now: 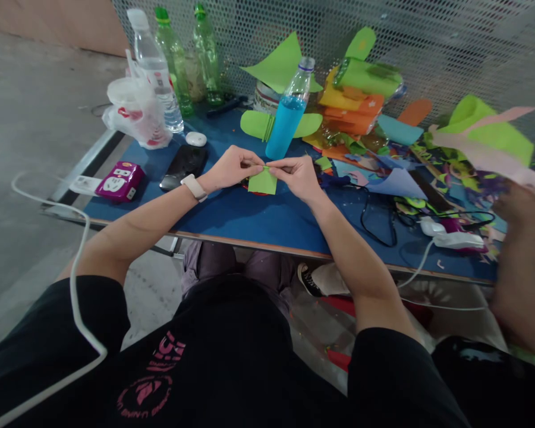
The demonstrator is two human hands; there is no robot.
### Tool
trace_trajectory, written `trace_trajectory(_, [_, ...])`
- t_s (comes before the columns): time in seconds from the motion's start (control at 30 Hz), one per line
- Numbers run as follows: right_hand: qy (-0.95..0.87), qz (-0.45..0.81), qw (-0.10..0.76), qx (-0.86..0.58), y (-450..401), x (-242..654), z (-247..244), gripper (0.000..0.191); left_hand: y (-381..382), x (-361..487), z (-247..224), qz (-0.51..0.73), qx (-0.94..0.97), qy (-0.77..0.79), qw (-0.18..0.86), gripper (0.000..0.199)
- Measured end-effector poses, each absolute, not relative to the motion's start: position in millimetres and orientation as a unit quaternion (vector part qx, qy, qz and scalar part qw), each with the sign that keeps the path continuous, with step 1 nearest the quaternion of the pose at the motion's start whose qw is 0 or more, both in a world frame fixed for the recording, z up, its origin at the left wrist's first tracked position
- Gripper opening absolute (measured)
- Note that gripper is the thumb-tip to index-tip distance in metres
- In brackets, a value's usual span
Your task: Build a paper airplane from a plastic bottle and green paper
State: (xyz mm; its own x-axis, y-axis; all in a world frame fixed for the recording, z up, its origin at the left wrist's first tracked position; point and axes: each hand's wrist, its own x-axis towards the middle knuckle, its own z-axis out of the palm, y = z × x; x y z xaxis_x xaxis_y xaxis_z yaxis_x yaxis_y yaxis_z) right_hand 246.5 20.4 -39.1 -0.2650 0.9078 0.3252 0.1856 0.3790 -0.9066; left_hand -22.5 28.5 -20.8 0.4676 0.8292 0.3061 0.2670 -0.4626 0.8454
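Observation:
A small green piece of paper is held up between my two hands, over the front part of the blue table. My left hand pinches its top edge between thumb and fingertips. From the other side, my right hand grips the same edge, close to the left fingertips. Something dark and red lies partly hidden under the paper. Just behind my hands stands a bottle coated blue inside or filled with blue, slightly tilted in view, with green paper wings at its sides.
To the left are a black phone, a white earbud case, a purple power strip, a bagged cup and several bottles. Paper scraps and cables cover the right side. A co-worker's hand holds pink and green paper there.

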Motion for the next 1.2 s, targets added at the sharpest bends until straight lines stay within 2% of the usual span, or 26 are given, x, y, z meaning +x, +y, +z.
trace_trajectory(0.2, [-0.694, 0.381, 0.471, -0.39, 20.1, 247.0, -39.3, 0.068, 31.2, -23.6, -24.1, 0.373, 0.779, 0.348, 0.364, 0.046])
trace_trajectory(0.57, [-0.704, 0.384, 0.462, -0.379, 25.7, 248.4, -47.0, 0.069, 31.3, -22.4, -24.8, 0.39, 0.765, 0.355, 0.369, 0.024])
trace_trajectory(0.67, [-0.703, 0.375, 0.464, -0.386, 26.1, 249.1, -47.1, 0.069, 31.8, -23.0, -25.4, 0.389, 0.767, 0.358, 0.364, 0.026])
trace_trajectory(0.83, [-0.7, 0.361, 0.467, -0.403, 24.5, 248.7, -45.0, 0.069, 32.3, -23.6, -23.6, 0.374, 0.781, 0.361, 0.346, 0.04])
trace_trajectory(0.97, [-0.7, 0.362, 0.465, -0.404, 23.9, 247.2, -44.8, 0.067, 32.2, -23.8, -21.9, 0.374, 0.785, 0.353, 0.344, 0.033])
trace_trajectory(1.2, [-0.705, 0.363, 0.471, -0.386, 26.6, 246.8, -47.6, 0.078, 32.0, -22.4, -25.1, 0.393, 0.771, 0.349, 0.359, 0.026])
